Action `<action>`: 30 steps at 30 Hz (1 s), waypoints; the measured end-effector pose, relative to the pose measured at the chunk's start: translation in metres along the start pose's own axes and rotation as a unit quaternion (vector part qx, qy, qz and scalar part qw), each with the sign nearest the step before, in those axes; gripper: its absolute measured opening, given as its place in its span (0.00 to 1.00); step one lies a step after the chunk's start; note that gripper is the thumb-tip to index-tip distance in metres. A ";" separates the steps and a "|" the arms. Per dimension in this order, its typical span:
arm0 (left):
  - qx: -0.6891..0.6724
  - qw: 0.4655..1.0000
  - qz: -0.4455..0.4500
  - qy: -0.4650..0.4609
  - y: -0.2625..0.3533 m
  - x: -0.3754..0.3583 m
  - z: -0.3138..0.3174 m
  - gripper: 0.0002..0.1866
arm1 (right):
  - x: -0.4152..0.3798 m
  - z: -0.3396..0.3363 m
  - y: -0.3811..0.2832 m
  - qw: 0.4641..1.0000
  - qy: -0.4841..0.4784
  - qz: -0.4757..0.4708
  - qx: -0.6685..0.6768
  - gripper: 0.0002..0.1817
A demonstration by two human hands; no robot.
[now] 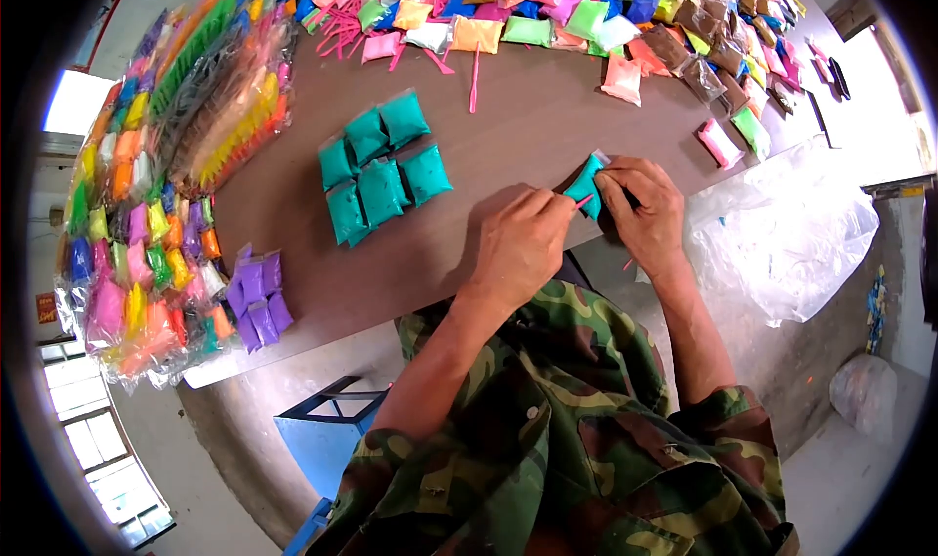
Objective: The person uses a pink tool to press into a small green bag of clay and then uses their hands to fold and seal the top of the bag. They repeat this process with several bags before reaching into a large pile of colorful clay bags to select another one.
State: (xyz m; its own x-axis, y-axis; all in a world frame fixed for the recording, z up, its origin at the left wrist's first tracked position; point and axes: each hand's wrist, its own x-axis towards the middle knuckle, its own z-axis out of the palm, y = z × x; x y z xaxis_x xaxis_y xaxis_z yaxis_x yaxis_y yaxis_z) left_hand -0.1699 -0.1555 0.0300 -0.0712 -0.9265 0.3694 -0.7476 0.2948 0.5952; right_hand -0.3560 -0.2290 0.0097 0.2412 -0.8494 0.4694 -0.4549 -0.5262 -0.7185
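A small clear packet of teal clay-like material (pixel 586 185) is up off the near edge of the table, between my two hands. My right hand (pixel 642 209) is closed on its right side, thumb and fingers pinching it. My left hand (pixel 521 240) is closed too, with the tip of a thin pink stick (pixel 584 202) poking out of its fingers against the packet. The rest of that stick is hidden by the hand. Left of my hands, several matching teal packets (pixel 381 187) lie in a tight block on the brown table (pixel 391 273).
Purple packets (pixel 260 297) sit at the table's left edge, beside large clear bags of mixed coloured packets (pixel 156 253). Many loose packets (pixel 528 30) and pink sticks (pixel 475 79) line the far side. A clear plastic bag (pixel 782 234) hangs over the right edge. A blue stool (pixel 327 439) stands below.
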 end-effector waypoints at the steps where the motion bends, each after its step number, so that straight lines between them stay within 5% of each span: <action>1: 0.011 1.000 0.020 -0.010 0.002 -0.001 0.001 0.05 | 0.001 -0.001 0.000 1.000 -0.009 0.000 -0.001 0.05; 11: -0.013 1.000 0.013 0.019 0.000 -0.004 0.005 0.06 | 0.002 -0.003 0.002 0.999 -0.028 0.010 -0.012 0.06; 16: 0.015 0.999 0.023 -0.044 0.006 -0.005 0.005 0.06 | 0.003 -0.005 0.004 0.999 -0.042 0.015 -0.009 0.06; 23: -0.029 0.999 -0.017 0.009 -0.001 -0.004 0.002 0.04 | 0.002 -0.004 0.005 0.999 -0.033 0.003 -0.006 0.06; 30: 0.008 0.998 0.059 -0.035 0.005 -0.005 0.003 0.05 | 0.004 -0.005 0.004 0.999 -0.038 0.006 -0.002 0.06</action>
State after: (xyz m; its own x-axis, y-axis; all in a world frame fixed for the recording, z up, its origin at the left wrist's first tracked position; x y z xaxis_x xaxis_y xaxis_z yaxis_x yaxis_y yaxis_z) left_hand -0.1752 -0.1499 0.0296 -0.2046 -0.8995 0.3861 -0.7419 0.3998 0.5383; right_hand -0.3607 -0.2345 0.0116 0.3001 -0.8567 0.4195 -0.4614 -0.5152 -0.7222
